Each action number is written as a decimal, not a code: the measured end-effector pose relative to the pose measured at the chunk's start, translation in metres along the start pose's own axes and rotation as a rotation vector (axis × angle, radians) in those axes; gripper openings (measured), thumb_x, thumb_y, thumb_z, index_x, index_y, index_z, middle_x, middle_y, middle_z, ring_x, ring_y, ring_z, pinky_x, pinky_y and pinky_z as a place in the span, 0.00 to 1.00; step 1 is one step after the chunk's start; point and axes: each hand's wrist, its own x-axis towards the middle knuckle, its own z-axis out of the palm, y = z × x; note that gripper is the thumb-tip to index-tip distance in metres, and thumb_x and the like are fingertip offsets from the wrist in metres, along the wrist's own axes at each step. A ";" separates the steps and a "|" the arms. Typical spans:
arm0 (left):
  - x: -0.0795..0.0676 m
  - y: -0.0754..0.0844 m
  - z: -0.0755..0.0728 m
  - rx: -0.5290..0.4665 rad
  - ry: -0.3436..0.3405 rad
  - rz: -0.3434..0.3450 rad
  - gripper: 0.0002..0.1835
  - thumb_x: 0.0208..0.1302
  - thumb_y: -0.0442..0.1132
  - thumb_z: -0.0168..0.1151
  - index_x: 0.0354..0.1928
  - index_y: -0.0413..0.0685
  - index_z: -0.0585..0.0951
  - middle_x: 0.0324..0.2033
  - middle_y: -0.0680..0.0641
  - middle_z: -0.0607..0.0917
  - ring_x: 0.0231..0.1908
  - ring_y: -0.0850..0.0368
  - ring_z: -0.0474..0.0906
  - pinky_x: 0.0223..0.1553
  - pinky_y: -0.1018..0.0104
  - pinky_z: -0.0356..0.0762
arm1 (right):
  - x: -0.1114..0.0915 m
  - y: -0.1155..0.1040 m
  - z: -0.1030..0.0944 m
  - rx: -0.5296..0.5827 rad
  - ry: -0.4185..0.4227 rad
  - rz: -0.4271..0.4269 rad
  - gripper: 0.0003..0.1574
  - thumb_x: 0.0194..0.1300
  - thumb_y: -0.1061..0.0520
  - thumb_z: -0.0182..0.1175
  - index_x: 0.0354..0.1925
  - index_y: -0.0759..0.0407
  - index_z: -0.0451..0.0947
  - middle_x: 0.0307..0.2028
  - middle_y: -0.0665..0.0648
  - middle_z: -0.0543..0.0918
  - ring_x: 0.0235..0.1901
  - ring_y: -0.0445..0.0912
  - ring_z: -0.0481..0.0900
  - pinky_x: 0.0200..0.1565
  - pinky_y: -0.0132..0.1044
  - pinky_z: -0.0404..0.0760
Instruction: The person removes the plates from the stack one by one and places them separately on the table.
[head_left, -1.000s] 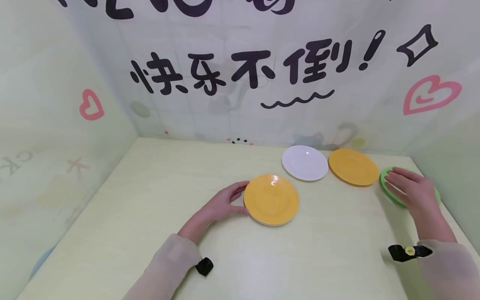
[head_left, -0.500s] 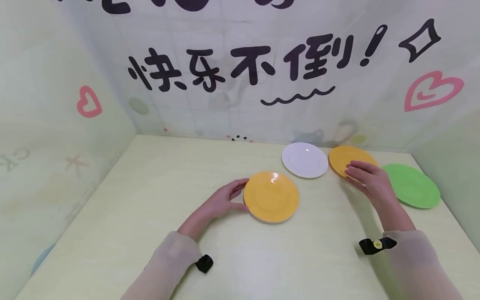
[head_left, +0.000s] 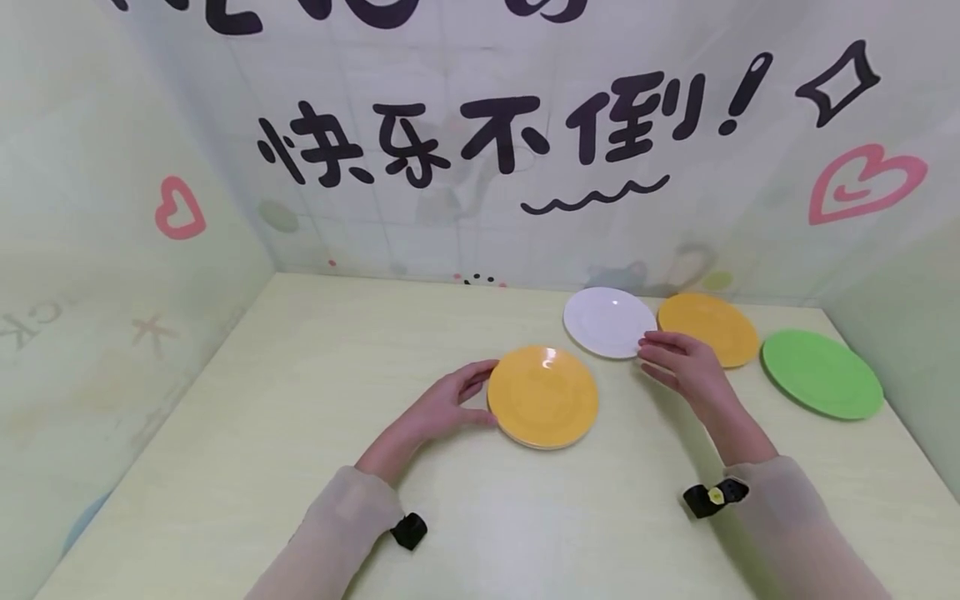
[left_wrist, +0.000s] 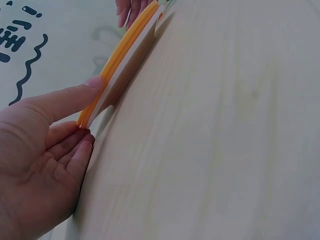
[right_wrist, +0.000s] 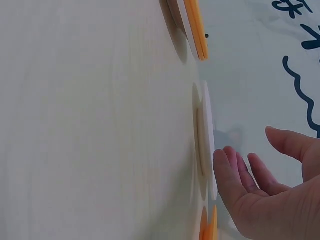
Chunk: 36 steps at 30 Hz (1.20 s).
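Note:
A stack of plates [head_left: 543,396], orange on top with a white one beneath, is in the middle of the head view. My left hand [head_left: 450,402] holds its left edge. In the left wrist view the thumb lies at the orange rim and the fingers are tucked under the edge. My right hand [head_left: 688,367], fingers extended and nothing in its grasp, hovers with its fingertips right at the near right rim of the white plate [head_left: 606,321]. Behind that hand lies a second orange plate [head_left: 712,325], partly covered by it.
A green plate [head_left: 821,375] lies at the right end of the row, close to the right wall. The pale table [head_left: 300,358] meets a printed backdrop [head_left: 420,242] behind the plates, with fabric side walls left and right.
My right hand has moved left, from over the green plate past the orange one to the rim of the white plate. The left hand and its stack have stayed put.

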 end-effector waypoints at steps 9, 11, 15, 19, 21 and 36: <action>0.001 0.002 0.000 -0.003 0.004 -0.008 0.46 0.56 0.35 0.74 0.76 0.48 0.61 0.75 0.46 0.64 0.75 0.51 0.60 0.76 0.58 0.62 | -0.001 0.004 0.020 -0.059 -0.026 -0.010 0.37 0.71 0.60 0.59 0.70 0.75 0.58 0.42 0.42 0.82 0.42 0.30 0.83 0.52 0.28 0.86; 0.001 0.002 0.000 -0.004 0.005 -0.010 0.46 0.56 0.34 0.74 0.76 0.48 0.61 0.75 0.46 0.64 0.75 0.51 0.60 0.76 0.58 0.62 | -0.001 0.005 0.023 -0.071 -0.034 -0.017 0.37 0.71 0.60 0.60 0.70 0.76 0.59 0.42 0.41 0.82 0.41 0.30 0.83 0.52 0.28 0.86; 0.002 0.002 0.000 0.000 0.004 -0.006 0.46 0.57 0.34 0.74 0.76 0.47 0.61 0.75 0.46 0.64 0.75 0.50 0.60 0.76 0.58 0.62 | 0.000 0.007 0.031 -0.108 -0.064 -0.022 0.36 0.71 0.60 0.59 0.68 0.77 0.60 0.41 0.41 0.83 0.41 0.30 0.84 0.50 0.27 0.86; 0.002 0.001 0.000 0.003 0.007 0.005 0.46 0.57 0.34 0.74 0.75 0.46 0.61 0.75 0.46 0.64 0.76 0.50 0.59 0.76 0.58 0.62 | 0.002 0.010 0.038 -0.170 -0.096 -0.002 0.35 0.71 0.59 0.60 0.68 0.75 0.62 0.48 0.48 0.85 0.41 0.29 0.83 0.49 0.26 0.86; 0.001 0.001 0.000 0.000 0.006 0.010 0.46 0.57 0.33 0.74 0.75 0.46 0.61 0.75 0.45 0.64 0.76 0.50 0.59 0.76 0.58 0.62 | 0.002 0.011 0.040 -0.194 -0.108 0.015 0.35 0.71 0.58 0.60 0.68 0.74 0.63 0.51 0.52 0.84 0.41 0.29 0.83 0.50 0.26 0.86; 0.000 0.003 0.001 -0.002 0.011 -0.008 0.46 0.56 0.34 0.74 0.75 0.47 0.62 0.75 0.47 0.64 0.76 0.51 0.60 0.76 0.57 0.62 | 0.001 0.014 0.053 -0.301 -0.175 0.048 0.34 0.68 0.58 0.63 0.66 0.73 0.67 0.54 0.62 0.83 0.39 0.32 0.83 0.49 0.30 0.88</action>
